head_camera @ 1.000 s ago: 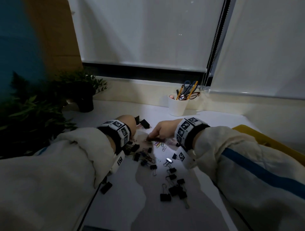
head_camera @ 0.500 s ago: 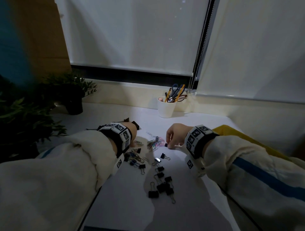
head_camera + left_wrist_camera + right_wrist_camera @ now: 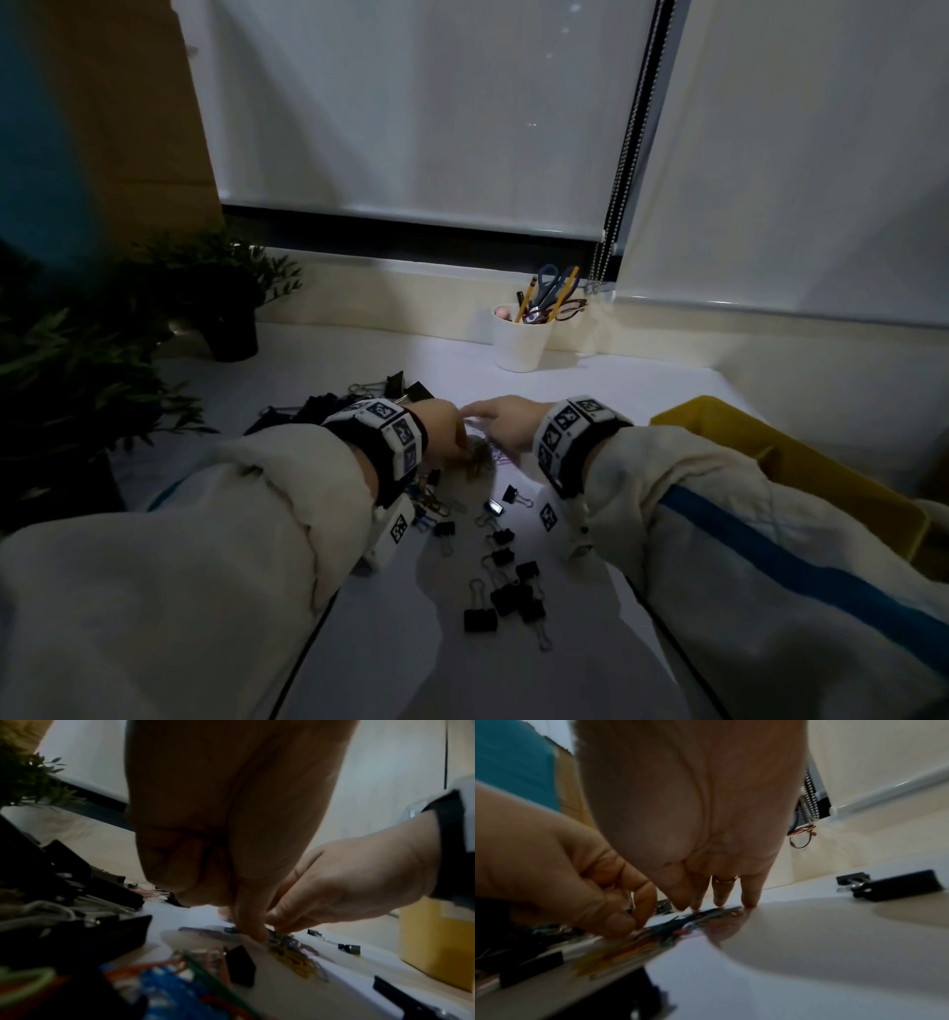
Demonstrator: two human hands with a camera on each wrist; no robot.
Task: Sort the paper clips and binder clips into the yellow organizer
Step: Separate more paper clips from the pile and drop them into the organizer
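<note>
Head view shows us both hands meeting over the paper clips on the white desk. Our left hand has its fingers curled down, and in the right wrist view thumb and forefinger pinch something small and metallic at the edge of the pile; we take it for a paper clip, though blur hides its shape. Our right hand has its fingers straight, tips touching the desk and the coloured clips, holding nothing. Black binder clips lie scattered nearer to us between our sleeves, with larger ones beyond the left wrist. The yellow organizer stands to the right, partly behind the right sleeve, well apart from the pile. A white cup of pencils and scissors stands by the window.
</note>
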